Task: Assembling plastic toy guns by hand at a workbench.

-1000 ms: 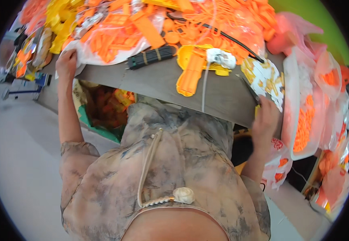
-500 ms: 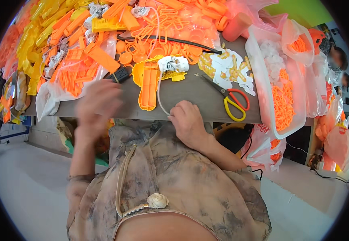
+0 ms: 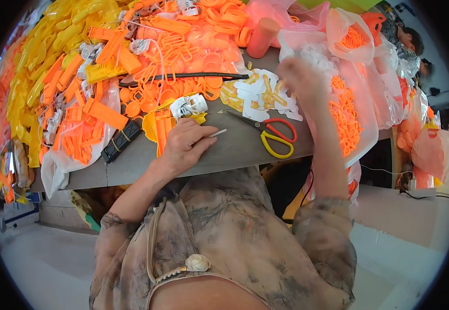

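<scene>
My left hand (image 3: 183,144) is closed around a thin white tube, whose end (image 3: 218,133) sticks out past the fingertips. It is in front of a yellow plastic half-shell (image 3: 151,126) and partly covers it. Inside the shell lie an orange part (image 3: 164,125) and a white mechanism (image 3: 189,106). My right hand (image 3: 303,82), smeared by motion, is over the left edge of a long white tray, near translucent white pieces (image 3: 315,56); its fingers cannot be made out. Scissors (image 3: 272,135) with one red and one yellow handle lie on the table between my hands.
Left of the shell lies a black block with a band (image 3: 121,140). Orange and yellow plastic parts (image 3: 54,57) are heaped along the back left. Paper stickers (image 3: 258,95) and a red cylinder (image 3: 263,37) stand beyond the scissors. Orange rings (image 3: 344,119) fill the tray's near part.
My left hand has moved right to the shell and now holds the tube. My right hand has left the tube and reached right and away to the tray. The view has shifted right.
</scene>
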A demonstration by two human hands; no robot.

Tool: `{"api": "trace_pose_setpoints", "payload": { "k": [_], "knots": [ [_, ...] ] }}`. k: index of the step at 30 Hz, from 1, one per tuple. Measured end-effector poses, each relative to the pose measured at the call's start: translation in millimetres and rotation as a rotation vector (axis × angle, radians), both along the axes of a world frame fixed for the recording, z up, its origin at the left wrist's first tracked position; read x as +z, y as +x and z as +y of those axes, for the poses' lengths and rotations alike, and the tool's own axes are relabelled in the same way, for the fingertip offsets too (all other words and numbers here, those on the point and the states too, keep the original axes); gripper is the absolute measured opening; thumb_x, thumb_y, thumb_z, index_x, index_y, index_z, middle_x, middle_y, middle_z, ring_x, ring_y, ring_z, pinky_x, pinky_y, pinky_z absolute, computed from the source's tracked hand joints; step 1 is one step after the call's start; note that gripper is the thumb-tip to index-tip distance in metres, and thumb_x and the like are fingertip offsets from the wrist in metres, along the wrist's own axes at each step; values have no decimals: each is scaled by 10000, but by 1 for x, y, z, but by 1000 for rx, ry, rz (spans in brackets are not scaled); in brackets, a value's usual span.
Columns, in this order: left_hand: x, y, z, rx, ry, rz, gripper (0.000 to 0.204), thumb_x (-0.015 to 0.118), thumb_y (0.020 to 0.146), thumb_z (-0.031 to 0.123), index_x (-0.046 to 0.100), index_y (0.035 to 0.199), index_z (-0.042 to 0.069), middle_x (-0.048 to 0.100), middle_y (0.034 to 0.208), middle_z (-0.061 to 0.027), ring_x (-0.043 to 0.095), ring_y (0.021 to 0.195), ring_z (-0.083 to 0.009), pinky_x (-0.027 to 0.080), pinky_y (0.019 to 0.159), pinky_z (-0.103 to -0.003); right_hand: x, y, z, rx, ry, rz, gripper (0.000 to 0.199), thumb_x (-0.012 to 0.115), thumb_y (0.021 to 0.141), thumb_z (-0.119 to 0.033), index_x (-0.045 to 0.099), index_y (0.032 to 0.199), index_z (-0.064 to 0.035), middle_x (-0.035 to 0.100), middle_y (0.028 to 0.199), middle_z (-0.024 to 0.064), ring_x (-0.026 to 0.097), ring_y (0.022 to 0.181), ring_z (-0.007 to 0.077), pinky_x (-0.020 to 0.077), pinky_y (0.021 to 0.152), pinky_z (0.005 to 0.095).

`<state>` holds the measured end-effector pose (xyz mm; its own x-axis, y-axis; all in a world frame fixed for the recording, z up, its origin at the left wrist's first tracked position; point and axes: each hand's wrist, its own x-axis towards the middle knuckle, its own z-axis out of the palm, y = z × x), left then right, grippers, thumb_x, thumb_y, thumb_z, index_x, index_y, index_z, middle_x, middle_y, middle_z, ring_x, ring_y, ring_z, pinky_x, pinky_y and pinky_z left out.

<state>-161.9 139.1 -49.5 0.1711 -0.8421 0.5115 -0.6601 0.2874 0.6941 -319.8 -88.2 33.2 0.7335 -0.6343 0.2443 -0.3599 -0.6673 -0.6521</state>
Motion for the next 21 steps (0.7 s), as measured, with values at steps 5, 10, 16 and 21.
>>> {"api": "trace_pose_setpoints", "payload": {
  "k": [5, 10, 16, 21],
  "knots": [
    [2, -11, -8, 47, -20, 22, 112, 679, 724, 37, 648, 832, 36, 553, 636, -68, 531, 615, -211, 401, 642, -327, 11, -20, -147, -244, -30, 129, 160, 547, 810, -145, 618, 895, -29, 601, 731, 22, 548, 587, 97, 448, 507, 251],
    [3, -15, -8, 94, -8, 36, 89, 673, 728, 28, 642, 809, 40, 558, 649, -67, 525, 612, -212, 391, 639, -329, -57, -5, -162, -227, -340, 546, 286, 639, 718, -195, 626, 944, -19, 645, 879, 158, 626, 809, 296, 479, 736, 412],
    [6, -13, -5, 112, 77, 284, 114, 673, 751, 22, 645, 861, 12, 611, 736, -65, 568, 685, -163, 449, 632, -283, -65, -15, -173, -261, -326, 573, 296, 682, 670, -223, 626, 880, -23, 640, 851, 163, 611, 828, 330, 464, 744, 431],
    [28, -7, 1, 130, 257, 633, 129, 638, 804, 29, 648, 927, -6, 618, 777, -11, 547, 763, -60, 450, 676, -212, 15, -11, -131, -251, -190, 309, 169, 660, 741, -171, 597, 752, -14, 603, 724, 50, 561, 690, 132, 447, 639, 269]
  ]
}}
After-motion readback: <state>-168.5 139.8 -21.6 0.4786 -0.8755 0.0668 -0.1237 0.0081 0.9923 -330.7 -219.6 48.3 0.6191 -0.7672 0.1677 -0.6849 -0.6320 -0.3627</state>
